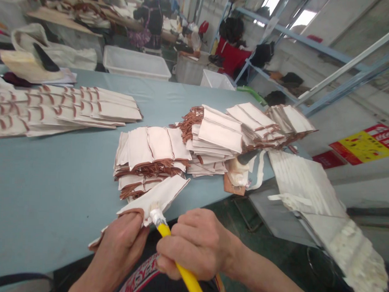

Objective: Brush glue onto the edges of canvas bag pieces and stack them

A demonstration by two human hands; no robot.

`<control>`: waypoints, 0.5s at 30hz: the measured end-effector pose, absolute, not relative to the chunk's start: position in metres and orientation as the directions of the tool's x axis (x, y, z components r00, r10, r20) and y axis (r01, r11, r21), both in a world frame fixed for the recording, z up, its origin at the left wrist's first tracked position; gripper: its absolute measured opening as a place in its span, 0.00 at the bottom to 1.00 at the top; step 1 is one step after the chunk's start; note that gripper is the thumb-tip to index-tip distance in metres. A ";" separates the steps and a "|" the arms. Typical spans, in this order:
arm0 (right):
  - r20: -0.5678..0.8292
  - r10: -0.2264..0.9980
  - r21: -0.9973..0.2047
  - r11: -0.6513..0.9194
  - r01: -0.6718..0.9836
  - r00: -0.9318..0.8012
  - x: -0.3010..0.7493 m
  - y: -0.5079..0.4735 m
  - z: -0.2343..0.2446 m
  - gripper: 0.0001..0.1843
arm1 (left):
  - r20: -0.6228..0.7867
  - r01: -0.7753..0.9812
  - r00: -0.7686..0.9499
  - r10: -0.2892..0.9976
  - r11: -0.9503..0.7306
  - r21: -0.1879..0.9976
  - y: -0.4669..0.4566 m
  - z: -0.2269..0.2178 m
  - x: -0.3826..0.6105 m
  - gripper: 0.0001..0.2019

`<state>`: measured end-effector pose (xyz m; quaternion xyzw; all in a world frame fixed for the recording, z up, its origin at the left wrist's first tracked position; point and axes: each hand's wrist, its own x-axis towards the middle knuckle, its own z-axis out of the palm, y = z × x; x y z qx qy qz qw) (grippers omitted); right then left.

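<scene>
My right hand (194, 244) is wrapped round the yellow handle of a brush (164, 230). White stuff coats the brush's tip, which touches a white fabric piece (167, 192) with a brown edge. That piece is pinched at its near edge by my left hand (123, 237), thumb and fingers closed on it. Just beyond both hands stands a stack of similar white pieces (156, 147) with brown fringed edges. Another such stack (217, 132) sits to its right.
Overlapping rows of brown-edged pieces (64, 109) cover the far left of the blue-green table (59, 175). A white-smeared container (238, 173) stands at the table's right edge, near a long whitish sheet (311, 188). Behind the table are white bins (136, 63) and a person (151, 16).
</scene>
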<state>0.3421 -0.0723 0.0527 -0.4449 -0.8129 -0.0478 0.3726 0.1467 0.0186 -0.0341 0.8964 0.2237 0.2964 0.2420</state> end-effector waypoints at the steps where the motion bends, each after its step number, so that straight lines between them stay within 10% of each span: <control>1: 0.652 0.676 -0.235 0.611 0.756 -0.344 0.339 -0.072 0.053 0.23 | 0.452 0.253 0.719 0.528 -0.804 0.538 0.018 -0.034 0.147 0.16; 11: 0.622 0.667 -0.389 0.718 0.577 -0.410 0.328 -0.076 0.047 0.25 | 0.499 0.251 0.701 0.509 -0.832 0.495 0.019 -0.034 0.142 0.14; 15: 0.637 0.770 -0.617 0.543 0.570 -0.043 0.331 -0.089 0.044 0.17 | 0.542 0.219 0.652 0.530 -0.816 0.535 0.017 -0.032 0.143 0.15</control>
